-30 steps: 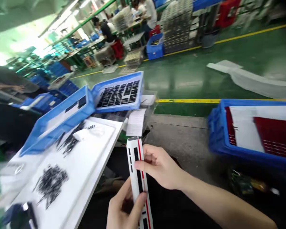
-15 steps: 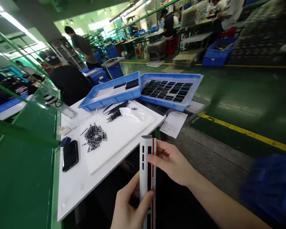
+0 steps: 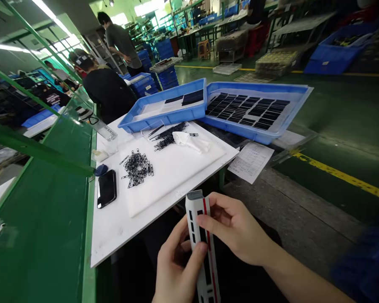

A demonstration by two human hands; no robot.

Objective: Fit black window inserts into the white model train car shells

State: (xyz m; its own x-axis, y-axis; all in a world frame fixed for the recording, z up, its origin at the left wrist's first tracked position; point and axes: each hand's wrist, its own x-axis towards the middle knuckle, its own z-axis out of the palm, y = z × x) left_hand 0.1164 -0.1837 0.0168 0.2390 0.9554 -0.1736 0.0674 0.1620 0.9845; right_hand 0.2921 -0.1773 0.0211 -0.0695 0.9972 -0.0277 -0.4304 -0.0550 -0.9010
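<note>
A long white model train car [image 3: 194,205] with black windows and a red stripe stands nearly upright in front of me, below the table edge. My left hand [image 3: 177,265] is wrapped round its lower middle, thumb on the dark window strip. Higher up, my right hand [image 3: 235,227] grips the red-striped side, with its thumb pressed on the window face; the other fingertips are partly hidden behind the car. On the table, a pile of small black frames [image 3: 137,168] lies on a white foam sheet [image 3: 177,185]. Farther back are more black strips [image 3: 167,136] beside a crumpled white cloth-like piece [image 3: 191,141].
Two blue trays [image 3: 265,135] with black pieces stand at the table's far side. A phone [image 3: 107,189] and a plastic bottle [image 3: 105,129] lie to the left, by a green rail [image 3: 89,227]. A printed sheet [image 3: 252,162] hangs off the right edge. A person in black [image 3: 109,90] sits beyond.
The view has turned left, so the table and trays sit farther right. The train car's top now tilts toward the left and shows more of its end. Both hands keep their hold.
</note>
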